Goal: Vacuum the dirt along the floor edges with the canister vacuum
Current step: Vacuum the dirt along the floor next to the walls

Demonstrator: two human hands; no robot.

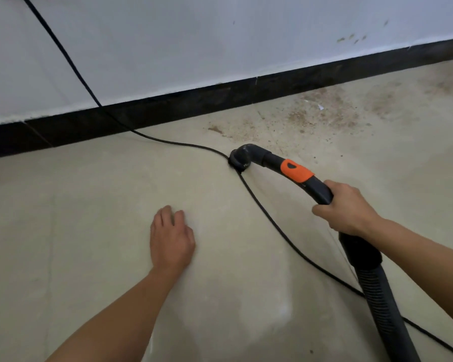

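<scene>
My right hand [345,210] grips the curved black vacuum handle [317,184], which carries an orange slider [296,171]. Its round nozzle end [239,159] faces down on the beige floor, right where the power cord crosses. The ribbed hose [377,291] runs back from under my hand to the lower right. Brown dirt [311,116] is scattered along the dark baseboard [194,100], to the right of and beyond the nozzle. My left hand [171,239] hovers over bare floor, fingers relaxed and holding nothing. The canister is out of view.
A thin black power cord [272,223] comes down the white wall [220,35], crosses the baseboard, passes under the nozzle and runs off to the lower right. A small white scrap [321,107] lies in the dirt. More dust [442,84] shows at the far right.
</scene>
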